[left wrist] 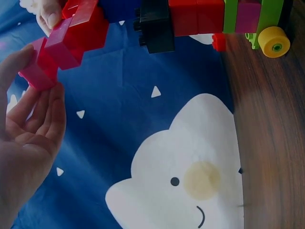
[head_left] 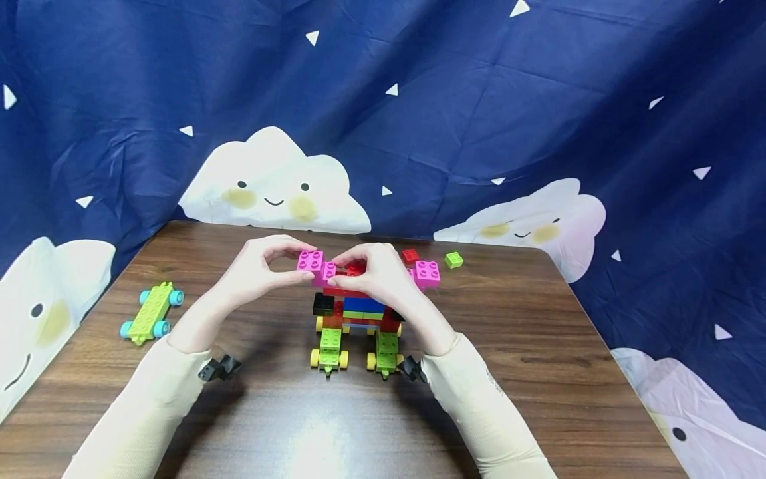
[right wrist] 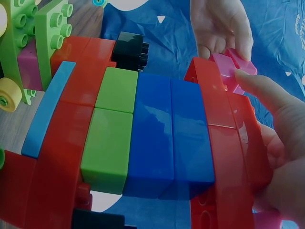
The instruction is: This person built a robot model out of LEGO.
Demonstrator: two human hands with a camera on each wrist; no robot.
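A model of toy building bricks stands on the table, with red bricks (right wrist: 224, 143), blue bricks (right wrist: 167, 133) and lime bricks (right wrist: 112, 129) in its body and pink bricks out to both sides at the top. My left hand (head_left: 254, 269) pinches the outer pink brick (head_left: 310, 260) at the model's upper left, thumb below and fingers behind. Beside it my right hand (head_left: 383, 273) pinches the inner pink brick (head_left: 328, 271) next to the red top. The two pink bricks touch in a step. Wheeled lime bases (head_left: 330, 349) support the model.
A lime wheeled base (head_left: 151, 313) with blue wheels lies at the left of the table (head_left: 509, 372). Behind the model are a loose red brick (head_left: 409, 255) and a lime brick (head_left: 454, 259). A blue cloth (head_left: 419, 120) with clouds hangs at the back.
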